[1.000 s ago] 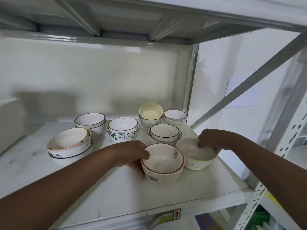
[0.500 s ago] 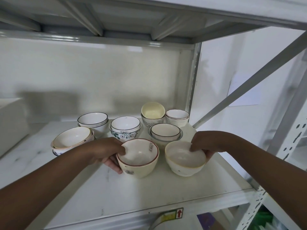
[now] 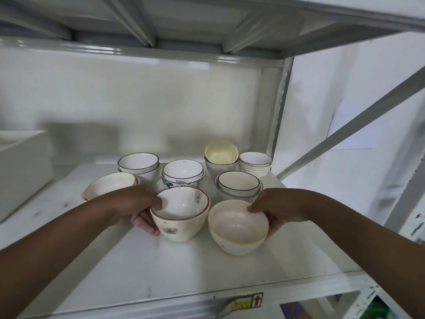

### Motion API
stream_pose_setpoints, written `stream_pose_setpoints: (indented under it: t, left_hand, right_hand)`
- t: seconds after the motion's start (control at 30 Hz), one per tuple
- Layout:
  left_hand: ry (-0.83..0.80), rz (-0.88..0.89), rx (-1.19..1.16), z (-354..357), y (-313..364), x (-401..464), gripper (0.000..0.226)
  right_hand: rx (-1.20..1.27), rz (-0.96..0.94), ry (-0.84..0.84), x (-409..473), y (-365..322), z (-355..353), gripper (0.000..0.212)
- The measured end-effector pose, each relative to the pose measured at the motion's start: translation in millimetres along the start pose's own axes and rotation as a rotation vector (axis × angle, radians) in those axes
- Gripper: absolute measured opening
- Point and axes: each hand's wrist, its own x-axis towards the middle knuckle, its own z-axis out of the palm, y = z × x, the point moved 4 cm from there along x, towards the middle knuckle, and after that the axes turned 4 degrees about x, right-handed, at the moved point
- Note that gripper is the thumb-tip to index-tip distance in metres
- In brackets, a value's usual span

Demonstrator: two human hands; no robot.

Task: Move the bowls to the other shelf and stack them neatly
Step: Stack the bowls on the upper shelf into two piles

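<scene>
My left hand (image 3: 140, 209) grips the left rim of a cream bowl with a red rim (image 3: 181, 215), thumb inside, fingers under its side. My right hand (image 3: 278, 209) holds the right rim of a white bowl with a yellow rim (image 3: 238, 226) the same way. Both bowls are side by side over the white shelf (image 3: 184, 272), near its front. Behind them stand several more bowls: a black-rimmed stack (image 3: 239, 187), a leaf-patterned stack (image 3: 182, 174), a black-rimmed pair (image 3: 139, 164), a cream stack (image 3: 110, 186), a yellow bowl (image 3: 220, 153) and a ribbed stack (image 3: 255, 163).
A white box (image 3: 20, 166) sits at the shelf's left. The upper shelf's steel beams (image 3: 138, 49) hang low overhead. An upright post (image 3: 279, 107) and a diagonal brace (image 3: 358, 125) bound the right side. A lower level shows below the front edge (image 3: 207, 300).
Both hands have pulled their bowls towards me and to the left, away from the other bowls. The grips on the two rims are unchanged.
</scene>
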Motion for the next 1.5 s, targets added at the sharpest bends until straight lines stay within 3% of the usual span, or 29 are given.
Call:
stream_pose_setpoints:
  t: [0.3,0.53,0.73,0.87,1.03,1.17,1.3,1.5]
  left_hand:
    - [0.065,0.15,-0.028,-11.2,46.6,-18.6,0.028]
    - [0.071,0.17,0.149,21.3,72.2,-13.9,0.021]
    - [0.037,0.164,0.302,59.8,65.7,-0.3,0.013]
    - [0.043,0.191,0.39,62.7,62.9,4.3,0.008]
    - [0.004,0.181,0.515,68.8,58.4,7.5,0.012]
    - [-0.028,0.091,0.479,72.5,52.4,5.0,0.015]
    - [-0.046,0.086,0.3,79.9,45.7,1.3,0.026]
    - [0.024,0.128,0.241,80.9,40.9,11.2,0.032]
  right_hand:
    - [0.206,-0.01,0.016,0.6,-2.9,19.8,0.029]
    - [0.286,-0.026,0.068,-4.7,-2.8,30.5,0.033]
    - [0.342,-0.069,0.149,-9.4,3.2,25.7,0.06]
    - [0.449,-0.01,0.118,-10.4,10.1,24.1,0.075]
    - [0.273,-0.014,0.103,-10.8,6.2,29.5,0.038]
    - [0.224,-0.038,0.133,-9.0,-3.2,31.8,0.021]
    - [0.228,-0.037,0.123,-11.2,-9.3,34.1,0.018]
    - [0.261,-0.07,0.107,-10.5,-9.5,36.7,0.026]
